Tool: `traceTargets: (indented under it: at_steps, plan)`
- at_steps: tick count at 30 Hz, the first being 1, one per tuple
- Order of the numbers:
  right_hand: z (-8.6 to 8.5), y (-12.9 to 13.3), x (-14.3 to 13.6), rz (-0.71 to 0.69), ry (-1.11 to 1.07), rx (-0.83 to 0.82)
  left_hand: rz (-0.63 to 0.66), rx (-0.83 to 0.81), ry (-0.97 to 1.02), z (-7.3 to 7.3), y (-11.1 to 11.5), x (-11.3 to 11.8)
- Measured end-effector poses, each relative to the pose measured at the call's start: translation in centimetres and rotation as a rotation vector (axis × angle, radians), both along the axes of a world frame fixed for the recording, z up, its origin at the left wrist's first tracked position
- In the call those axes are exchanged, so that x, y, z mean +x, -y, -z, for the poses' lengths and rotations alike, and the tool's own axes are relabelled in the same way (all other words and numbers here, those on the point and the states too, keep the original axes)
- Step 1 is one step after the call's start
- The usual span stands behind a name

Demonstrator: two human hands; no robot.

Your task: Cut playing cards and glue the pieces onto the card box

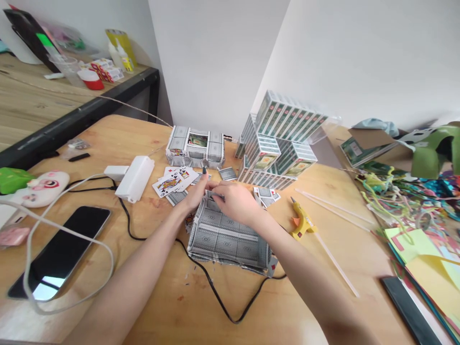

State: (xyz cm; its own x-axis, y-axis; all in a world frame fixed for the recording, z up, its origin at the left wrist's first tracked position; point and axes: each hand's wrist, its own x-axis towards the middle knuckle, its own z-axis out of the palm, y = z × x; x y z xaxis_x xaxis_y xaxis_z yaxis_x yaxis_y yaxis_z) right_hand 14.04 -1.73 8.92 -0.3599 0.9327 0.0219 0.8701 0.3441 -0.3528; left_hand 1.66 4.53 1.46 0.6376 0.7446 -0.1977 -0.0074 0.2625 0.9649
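Note:
A box covered in grey-patterned playing cards point(224, 235) lies in front of me on the wooden table. My right hand point(235, 201) is over its far side, thumb and fingers pinching a playing card point(215, 195) at the top edge. Beside it, my left hand point(199, 192) is at the box's far left corner, thumb pointing up; its other fingers are mostly hidden. Loose playing cards point(174, 181) lie beyond my left hand, and a few more cards point(266, 195) are to the right of the box.
A second card-covered box point(196, 146) stands behind. Stacked card packs point(276, 143) rise at the back right. A yellow glue gun point(302, 220) with glue sticks point(336, 211) lies right. Left are a phone point(61, 249), a white power block point(135, 178) and cables; a black cord point(215, 290) crosses the front.

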Motion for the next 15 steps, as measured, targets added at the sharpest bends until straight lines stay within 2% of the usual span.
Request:
traceTargets:
  at_steps: [5, 8, 15]
  plan:
    - [-0.38, -0.33, -0.32, 0.022, 0.055, -0.025, -0.05, 0.019, -0.033, 0.1, -0.11, 0.04]
    - [-0.54, -0.59, -0.29, 0.015, 0.068, -0.04, -0.033, 0.019, -0.059, 0.13, -0.21, 0.03]
    - [-0.64, -0.69, 0.13, -0.032, 0.111, -0.008, -0.033, -0.015, 0.019, 0.51, -0.33, 0.1]
